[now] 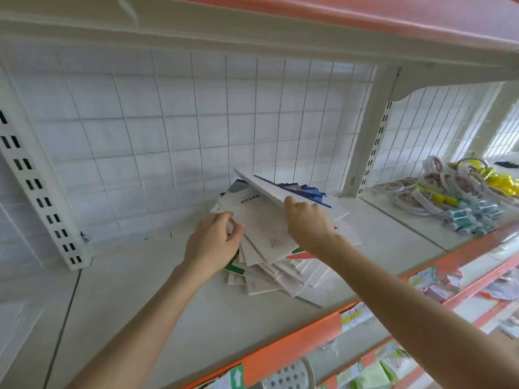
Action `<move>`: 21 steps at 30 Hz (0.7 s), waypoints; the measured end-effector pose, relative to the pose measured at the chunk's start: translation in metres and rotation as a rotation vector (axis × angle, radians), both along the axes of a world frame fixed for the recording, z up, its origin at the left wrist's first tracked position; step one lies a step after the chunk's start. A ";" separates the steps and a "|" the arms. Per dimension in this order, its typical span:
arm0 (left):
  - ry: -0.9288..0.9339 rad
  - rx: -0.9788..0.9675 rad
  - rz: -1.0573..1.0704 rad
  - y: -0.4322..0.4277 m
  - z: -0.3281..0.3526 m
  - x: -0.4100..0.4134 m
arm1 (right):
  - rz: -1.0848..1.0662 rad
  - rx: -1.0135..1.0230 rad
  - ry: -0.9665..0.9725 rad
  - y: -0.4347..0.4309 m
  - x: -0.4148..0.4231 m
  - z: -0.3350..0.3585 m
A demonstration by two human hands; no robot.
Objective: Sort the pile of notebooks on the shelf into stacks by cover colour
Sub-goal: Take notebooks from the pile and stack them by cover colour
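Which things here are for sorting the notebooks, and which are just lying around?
For the job: pile of notebooks; lifted notebook, gripped by the right hand; left hand, holding the pile's edge; shelf.

Just lying about: white tape rolls; yellow ribbon; small teal items; price label.

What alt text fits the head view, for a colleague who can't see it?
The right hand holds a white-backed notebook tilted up above a fanned pile of notebooks, while the left hand grips the pile's left edge. The pile lies on a white shelf before a wire-grid back; tape rolls lie in the next bay.
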State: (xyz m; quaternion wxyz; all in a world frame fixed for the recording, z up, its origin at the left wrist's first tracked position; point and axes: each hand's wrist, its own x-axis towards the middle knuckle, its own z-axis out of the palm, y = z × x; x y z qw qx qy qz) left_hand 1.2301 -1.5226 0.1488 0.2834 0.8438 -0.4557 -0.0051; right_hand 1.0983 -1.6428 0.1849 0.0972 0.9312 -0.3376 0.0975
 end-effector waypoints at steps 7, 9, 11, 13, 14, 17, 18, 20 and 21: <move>0.562 -0.231 -0.005 -0.009 0.015 -0.009 | 0.459 -0.022 -0.558 0.008 -0.018 0.008; 0.690 -0.476 0.036 -0.011 0.013 -0.012 | 0.524 0.041 -0.769 0.014 -0.021 0.014; 0.769 -0.719 0.055 -0.008 0.011 -0.016 | 0.517 0.315 -0.869 0.016 -0.021 0.018; 0.900 -0.841 0.037 -0.002 0.012 -0.016 | 0.495 0.568 -0.891 0.016 -0.019 0.021; 0.973 -0.849 0.013 0.004 0.014 -0.015 | 0.492 0.625 -0.885 0.015 -0.016 0.021; 1.081 -0.803 0.032 0.018 0.014 -0.011 | 0.457 0.628 -0.691 0.009 -0.006 0.018; 1.065 -0.797 0.088 0.023 0.015 -0.011 | 0.428 0.581 -0.577 0.006 -0.004 0.015; 1.013 -0.806 0.184 0.033 0.013 -0.012 | 0.367 0.510 -0.351 0.001 0.001 0.007; 1.005 -0.823 0.215 0.037 0.012 -0.013 | 0.347 0.525 -0.250 0.000 0.003 0.002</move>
